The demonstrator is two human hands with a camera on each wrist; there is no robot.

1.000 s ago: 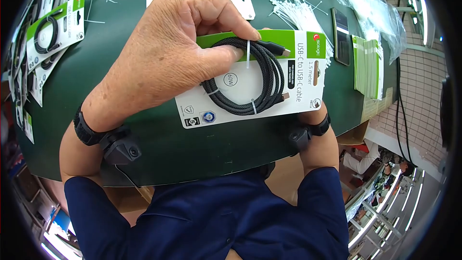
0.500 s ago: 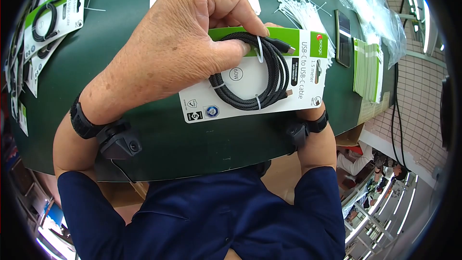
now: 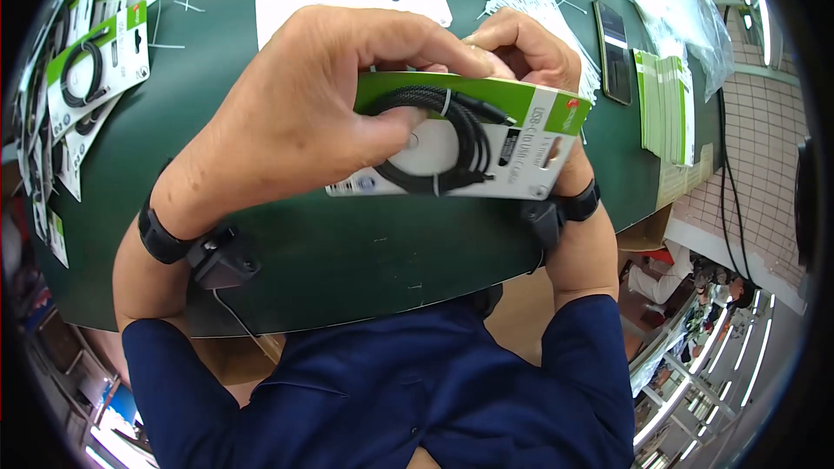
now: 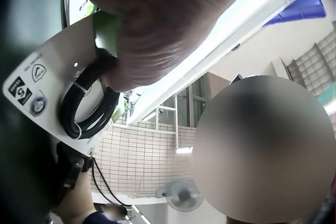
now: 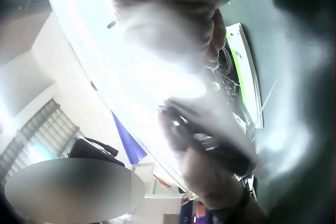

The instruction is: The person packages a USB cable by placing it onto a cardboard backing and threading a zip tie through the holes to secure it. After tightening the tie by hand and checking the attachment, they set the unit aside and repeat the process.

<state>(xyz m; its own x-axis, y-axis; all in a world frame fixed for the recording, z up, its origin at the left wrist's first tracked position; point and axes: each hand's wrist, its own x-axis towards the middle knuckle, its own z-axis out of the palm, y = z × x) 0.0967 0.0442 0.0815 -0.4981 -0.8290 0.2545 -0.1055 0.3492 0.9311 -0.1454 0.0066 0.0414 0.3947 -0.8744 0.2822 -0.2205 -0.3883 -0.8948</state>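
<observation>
Left hand (image 3: 300, 108) grips card (image 3: 432, 149) plus cable coil (image 3: 473, 141) by their left end, above counter (image 3: 326, 274). Card's long axis runs left-right, extending rightward from that hand. Right hand (image 3: 532, 45) curls at/behind top edge; can't tell what it pinches.

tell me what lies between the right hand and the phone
White zip ties: in the head view, the pile shows between the right hand and the phone, partly hidden by the hand.
</observation>
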